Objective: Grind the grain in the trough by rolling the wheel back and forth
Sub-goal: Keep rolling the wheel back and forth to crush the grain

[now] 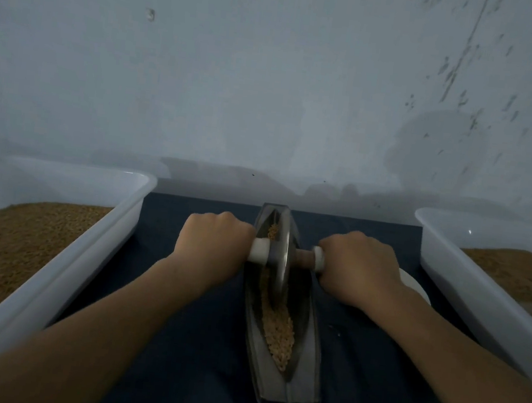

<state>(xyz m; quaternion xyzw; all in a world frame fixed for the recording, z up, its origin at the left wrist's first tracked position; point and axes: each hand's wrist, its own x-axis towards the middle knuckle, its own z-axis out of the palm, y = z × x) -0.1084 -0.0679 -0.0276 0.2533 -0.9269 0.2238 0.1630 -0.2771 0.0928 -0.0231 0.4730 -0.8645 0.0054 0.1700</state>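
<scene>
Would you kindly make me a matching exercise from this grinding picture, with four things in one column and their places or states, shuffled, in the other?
Things:
1. wheel
2. left hand
3. blue cloth
4. left tub

Places or states:
A. lies under the trough
B. holds brown grain, left of the cloth
C. stands upright in the trough
D. grips the handle to the left of the wheel

Pairs: 1-C, 2-D, 3-A, 4-B
</scene>
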